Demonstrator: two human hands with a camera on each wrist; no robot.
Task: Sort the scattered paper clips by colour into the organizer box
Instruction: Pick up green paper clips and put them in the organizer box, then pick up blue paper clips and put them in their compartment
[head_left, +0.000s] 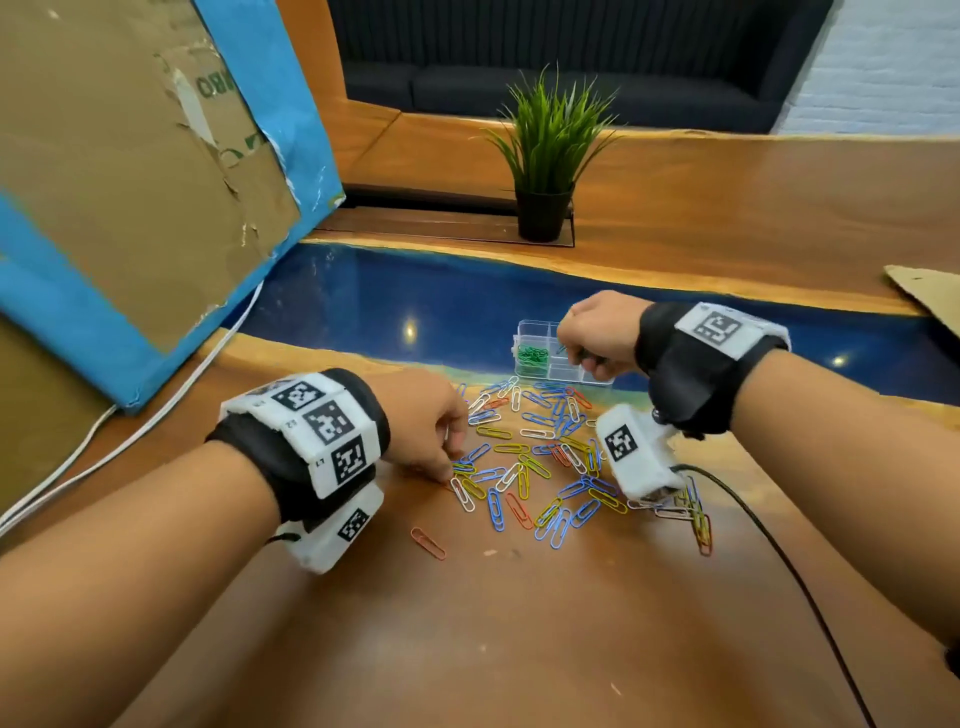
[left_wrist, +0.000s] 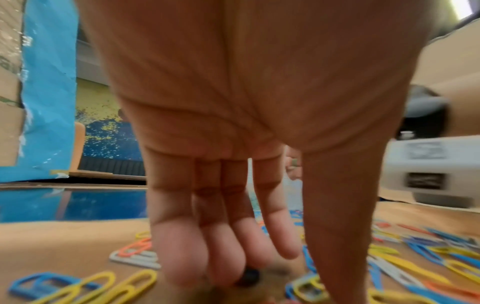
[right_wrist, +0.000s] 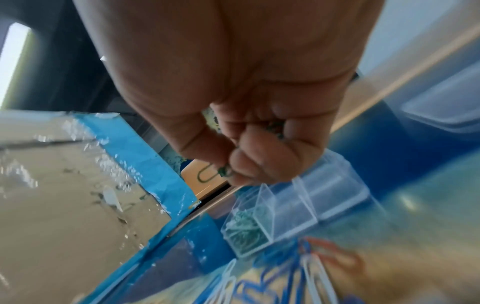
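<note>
Right wrist view: right hand (right_wrist: 259, 131) curled, pinching green paper clip (right_wrist: 207, 174).

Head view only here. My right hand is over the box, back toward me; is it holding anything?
Observer: Yes, the right wrist view shows the right hand pinching a green clip.
Operator: Is it in the box yet?
Observer: No, it hangs clear of the walls of the box.
Operator: And the left hand?
Observer: Left wrist view: the left hand has its fingers reaching straight down to the table; any catch is too blurred to tell.
</note>
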